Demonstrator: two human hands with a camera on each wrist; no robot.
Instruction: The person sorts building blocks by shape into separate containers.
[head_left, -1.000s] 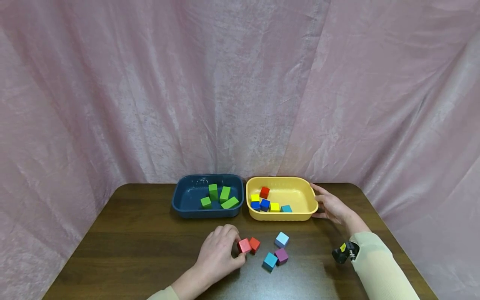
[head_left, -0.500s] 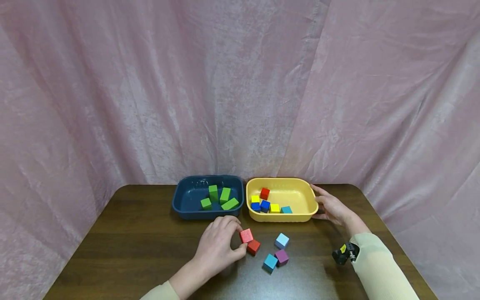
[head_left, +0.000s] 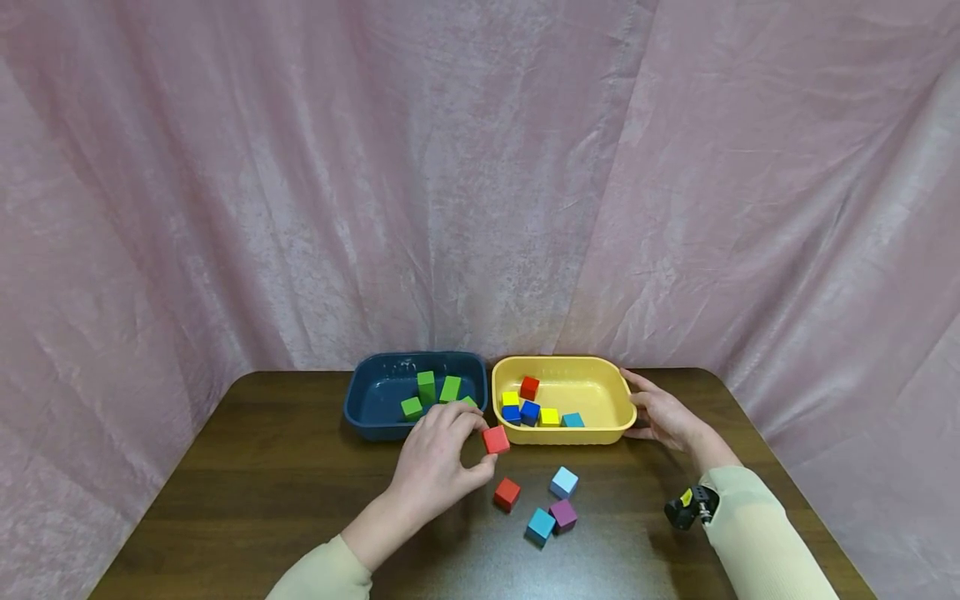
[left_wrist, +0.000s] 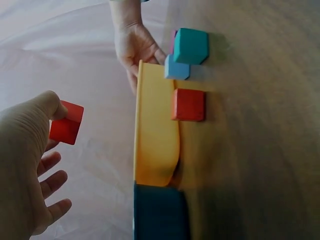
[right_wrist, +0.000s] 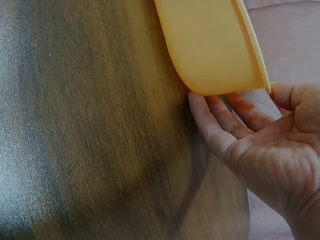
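My left hand (head_left: pixel 438 462) pinches a red cube (head_left: pixel 496 439) between thumb and fingers, above the table just in front of the two trays. In the left wrist view the other fingers are spread apart from that cube (left_wrist: pixel 67 123). My right hand (head_left: pixel 663 415) rests at the right end of the yellow tray (head_left: pixel 600 435). In the right wrist view its fingers (right_wrist: pixel 212 120) lie extended against the tray's end, with the thumb near the rim. A second red cube (head_left: pixel 507 494) lies on the table below the left hand.
A dark blue tray (head_left: pixel 375 430) with several green blocks (head_left: pixel 426 387) stands left of the yellow one, which holds several coloured cubes (head_left: pixel 529 412). Light blue (head_left: pixel 564 482), purple (head_left: pixel 563 516) and teal (head_left: pixel 540 527) cubes lie on the wooden table (head_left: pixel 247 500). A pink curtain (head_left: pixel 480 183) hangs behind.
My left hand has lifted the pinched red cube from beside the other red cube and carried it forward toward the trays. The right hand has stayed at the yellow tray.
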